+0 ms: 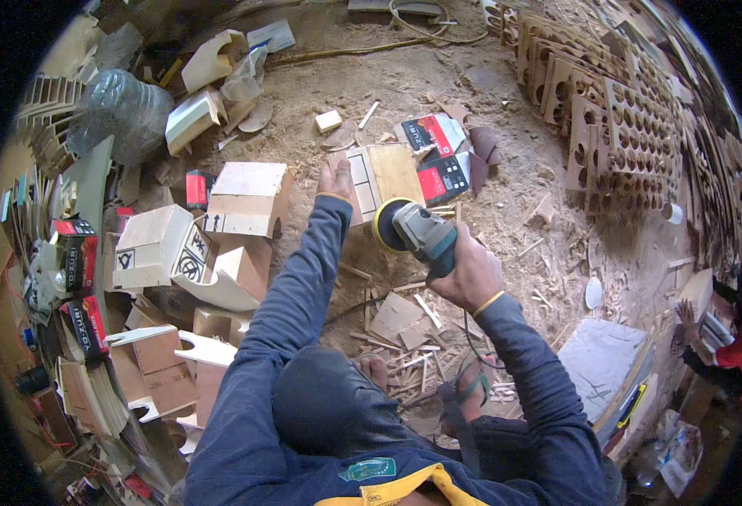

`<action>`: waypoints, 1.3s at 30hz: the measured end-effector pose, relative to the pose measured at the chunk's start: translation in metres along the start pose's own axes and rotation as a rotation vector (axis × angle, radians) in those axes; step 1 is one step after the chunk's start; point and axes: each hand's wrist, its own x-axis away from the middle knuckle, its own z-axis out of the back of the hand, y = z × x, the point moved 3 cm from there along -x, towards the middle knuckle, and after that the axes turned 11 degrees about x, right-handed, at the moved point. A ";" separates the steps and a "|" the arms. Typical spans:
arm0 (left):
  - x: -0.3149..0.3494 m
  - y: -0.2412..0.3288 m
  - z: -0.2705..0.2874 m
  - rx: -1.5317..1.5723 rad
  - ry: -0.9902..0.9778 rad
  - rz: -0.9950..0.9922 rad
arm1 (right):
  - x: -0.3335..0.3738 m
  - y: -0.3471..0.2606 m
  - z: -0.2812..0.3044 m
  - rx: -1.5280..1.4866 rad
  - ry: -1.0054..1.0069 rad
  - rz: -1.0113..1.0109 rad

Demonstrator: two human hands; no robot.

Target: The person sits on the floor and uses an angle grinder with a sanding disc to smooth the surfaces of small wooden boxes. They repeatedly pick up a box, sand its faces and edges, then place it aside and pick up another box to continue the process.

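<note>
A teal and grey angle grinder [426, 233] is gripped in my right hand [474, 271], its cord trailing down past my wrist. The grinder's round yellow-rimmed disc [385, 228] is at the near edge of a small wooden box [396, 171]. I cannot tell whether the disc touches the wood. My left hand [335, 180] grips that box at its left side; some fingers are hidden. The box has a pale face with dark printed lines and a yellowish wood face.
Several similar wooden boxes [247, 194] are piled on the left, near a large clear plastic bottle [122, 110]. Red and black cartons [442, 175] lie beyond the grinder. Wood scraps [400, 320] litter the floor. Perforated boards [641, 126] lean at right; another person's hand [685, 316] shows at far right.
</note>
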 end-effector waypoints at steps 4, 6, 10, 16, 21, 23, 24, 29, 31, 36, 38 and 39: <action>0.001 -0.009 -0.002 0.089 -0.031 0.029 | -0.023 0.000 0.004 0.045 -0.009 0.027; 0.000 -0.014 -0.003 0.198 -0.057 0.025 | -0.038 -0.002 0.007 0.065 -0.004 0.035; -0.001 -0.025 -0.001 0.151 0.011 0.002 | -0.070 -0.007 0.017 0.095 0.054 0.054; 0.001 -0.024 -0.006 0.264 0.011 0.040 | -0.113 -0.010 0.033 0.084 0.109 0.046; 0.006 -0.009 -0.004 0.019 0.041 0.077 | -0.143 -0.024 0.038 0.100 0.059 -0.005; 0.006 -0.009 -0.004 0.044 0.061 0.045 | -0.150 -0.027 0.039 0.109 0.063 0.008; 0.004 -0.011 -0.005 0.059 0.056 0.034 | -0.151 -0.027 0.040 0.099 0.081 0.027; -0.008 -0.029 0.003 -0.025 0.049 -0.002 | -0.106 -0.012 0.028 0.162 0.020 0.107; -0.008 -0.038 0.004 -0.065 0.056 -0.007 | -0.064 -0.004 0.019 0.123 0.014 0.105; -0.009 -0.047 0.007 -0.053 0.023 -0.026 | 0.014 0.012 0.002 0.069 -0.018 0.029; -0.026 -0.045 0.013 -0.132 -0.076 0.137 | 0.020 0.021 0.004 0.072 0.005 -0.019; -0.045 -0.041 0.019 -0.200 -0.133 0.320 | 0.021 0.026 0.007 0.076 0.018 -0.045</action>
